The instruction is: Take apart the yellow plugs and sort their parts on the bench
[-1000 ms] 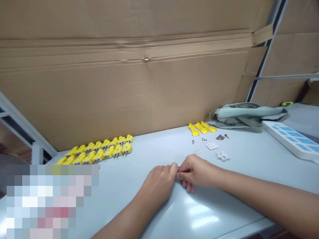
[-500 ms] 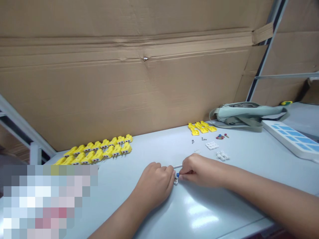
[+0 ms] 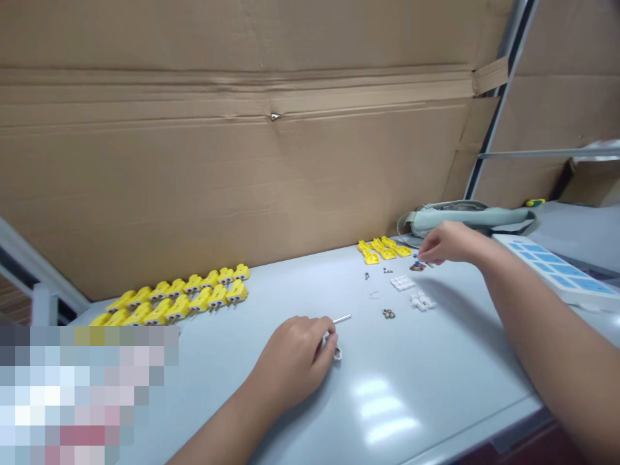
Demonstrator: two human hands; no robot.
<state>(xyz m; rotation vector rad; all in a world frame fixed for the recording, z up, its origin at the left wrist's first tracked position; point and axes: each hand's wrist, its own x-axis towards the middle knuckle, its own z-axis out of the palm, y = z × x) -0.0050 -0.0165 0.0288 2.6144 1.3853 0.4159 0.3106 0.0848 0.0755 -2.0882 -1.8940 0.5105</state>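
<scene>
My left hand (image 3: 303, 355) rests on the table with its fingers closed round a small white plastic piece (image 3: 338, 354), mostly hidden by the fingers. A thin metal rod (image 3: 343, 318) sticks out past the same fingers; its other end is out of sight. Farther back on the right, my right hand (image 3: 443, 244) is pinched over a little pile of red and blue parts (image 3: 417, 266). A blue bit shows at its fingertips, but whether they grip it I cannot make out.
Two rows of yellow plugs (image 3: 179, 307) stand on the left. Yellow shell halves (image 3: 385, 252), white plastic pieces (image 3: 403, 283), more white parts (image 3: 423, 301) and small metal parts (image 3: 389, 314) lie toward the right. Behind are a pale green bag (image 3: 450, 216) and a white-and-blue panel (image 3: 557, 265).
My right hand has left the white piece and moved back and right to the red and blue parts. The left hand stays in place, holding on. The view has shifted slightly.
</scene>
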